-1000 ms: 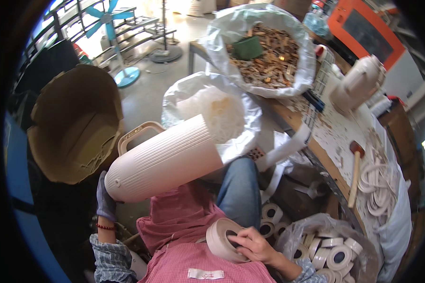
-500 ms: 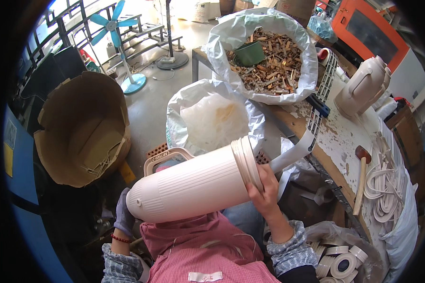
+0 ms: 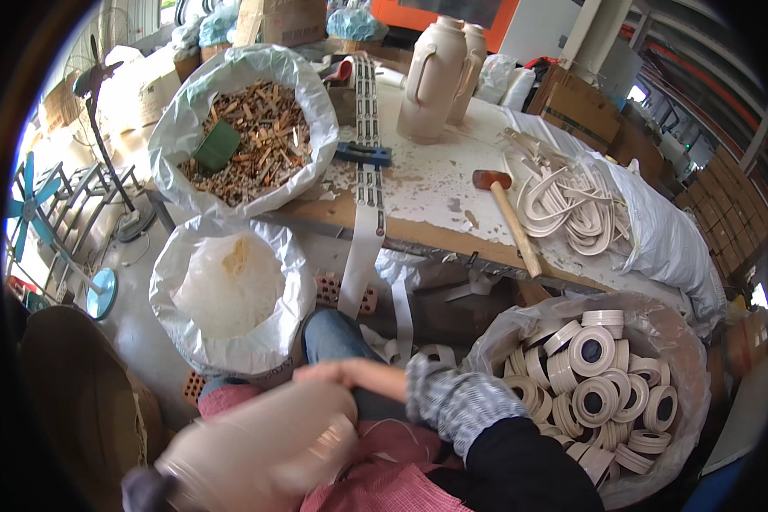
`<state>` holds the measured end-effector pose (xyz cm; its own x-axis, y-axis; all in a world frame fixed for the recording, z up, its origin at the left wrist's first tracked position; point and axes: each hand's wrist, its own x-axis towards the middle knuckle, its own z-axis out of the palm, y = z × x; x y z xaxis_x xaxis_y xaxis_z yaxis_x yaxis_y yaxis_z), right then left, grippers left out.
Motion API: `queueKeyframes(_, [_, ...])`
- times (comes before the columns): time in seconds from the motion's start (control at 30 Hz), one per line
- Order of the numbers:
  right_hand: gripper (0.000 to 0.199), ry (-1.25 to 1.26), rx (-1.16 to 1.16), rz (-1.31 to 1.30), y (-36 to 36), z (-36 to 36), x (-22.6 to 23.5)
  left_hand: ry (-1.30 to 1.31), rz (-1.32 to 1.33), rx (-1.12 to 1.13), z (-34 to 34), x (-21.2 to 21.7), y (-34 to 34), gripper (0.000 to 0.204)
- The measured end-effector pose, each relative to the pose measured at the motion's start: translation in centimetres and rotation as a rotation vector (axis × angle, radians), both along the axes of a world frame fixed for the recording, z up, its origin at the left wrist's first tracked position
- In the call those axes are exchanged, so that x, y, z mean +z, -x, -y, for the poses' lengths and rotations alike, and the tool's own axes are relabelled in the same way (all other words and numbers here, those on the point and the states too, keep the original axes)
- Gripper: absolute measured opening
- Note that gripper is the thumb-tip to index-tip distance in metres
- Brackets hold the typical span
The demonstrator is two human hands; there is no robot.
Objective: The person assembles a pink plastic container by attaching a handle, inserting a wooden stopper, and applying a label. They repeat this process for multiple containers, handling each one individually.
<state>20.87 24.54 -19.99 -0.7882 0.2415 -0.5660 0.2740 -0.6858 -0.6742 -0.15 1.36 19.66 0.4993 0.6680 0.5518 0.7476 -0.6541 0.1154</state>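
Note:
A cream ribbed cylinder-shaped vessel [image 3: 264, 444], blurred by motion, lies across my lap at the bottom of the view. My right hand [image 3: 341, 374] grips its upper end, the checked sleeve reaching in from the right. My left hand [image 3: 142, 492], in a dark glove, holds its lower end at the bottom edge. To the right of my knee stands a clear bag [image 3: 657, 324] full of cream ring-shaped caps [image 3: 593, 352].
A workbench [image 3: 452, 183] carries a hammer [image 3: 509, 218], a pile of cream handles [image 3: 563, 200], two cream jugs [image 3: 435, 77] and a long strip of parts [image 3: 367, 171]. Bags of brown scraps [image 3: 247, 128] and white material [image 3: 230, 286] stand left. A brown drum [image 3: 77, 401] is beside me.
The vessel has dropped from chest height to my lap. My right hand, which carried a cream ring a second ago, now stays on the vessel's end. The view has swung toward the bench.

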Motion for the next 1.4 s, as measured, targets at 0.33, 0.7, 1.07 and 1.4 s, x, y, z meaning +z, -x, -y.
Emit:
queueKeyframes(0.33, [0.028, -2.024, -0.349, 0.873, -21.2, -10.5, 24.9, 0.395, 0.425, 0.221, -4.7, -2.7, 4.4, 0.050])
queueKeyframes(0.7, [0.024, -1.791, 0.130, 1.638, -42.6, -13.7, 25.3, 0.003, -0.344, 0.013, -4.7, -1.3, -6.2, 0.035])
queueKeyframes(1.07, [0.021, -1.925, -0.791, 0.189, -19.6, -3.7, 35.0, -0.091, -0.175, 0.171, -10.2, -1.5, -7.8, 0.041])
queueKeyframes(1.4, [0.077, -1.384, -0.811, -0.552, -2.2, 2.5, 21.9, 0.954, 1.019, 0.096, -6.6, -4.8, -2.9, 0.023])
